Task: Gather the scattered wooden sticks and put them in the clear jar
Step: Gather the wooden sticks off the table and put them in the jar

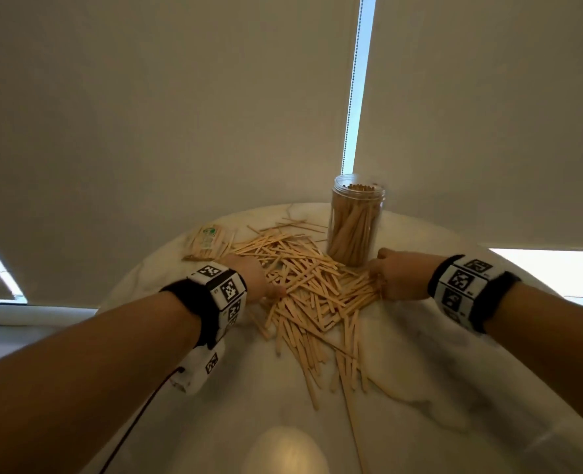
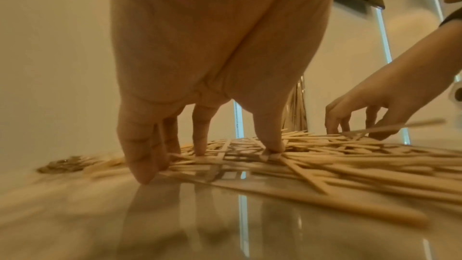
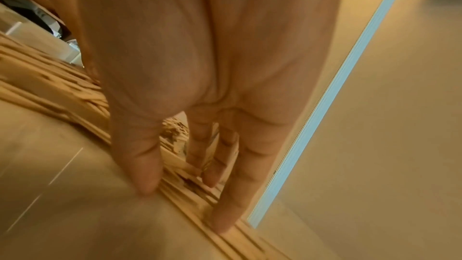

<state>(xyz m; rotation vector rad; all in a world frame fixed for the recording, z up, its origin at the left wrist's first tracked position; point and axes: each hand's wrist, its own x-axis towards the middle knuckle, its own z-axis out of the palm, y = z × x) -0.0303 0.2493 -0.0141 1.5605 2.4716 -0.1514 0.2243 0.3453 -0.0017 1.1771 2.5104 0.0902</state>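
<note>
A loose pile of flat wooden sticks [image 1: 310, 292] covers the middle of a round marble table [image 1: 454, 388]. Behind the pile stands the clear jar [image 1: 355, 227], upright and without a lid, holding several sticks on end. My left hand [image 1: 273, 290] is at the pile's left edge. In the left wrist view its fingers [image 2: 145, 165] point straight down, tips touching the sticks [image 2: 350, 165] and the tabletop. My right hand [image 1: 377, 285] is at the pile's right edge, just in front of the jar. Its straight fingers [image 3: 225, 215] press on the sticks [image 3: 50, 82].
A small packet of thin sticks [image 1: 204, 242] lies at the back left of the table. Some sticks trail toward the near edge [image 1: 348, 378]. A thin cable [image 1: 139, 415] hangs from my left wrist. Closed window blinds [image 1: 180, 114] stand behind the table.
</note>
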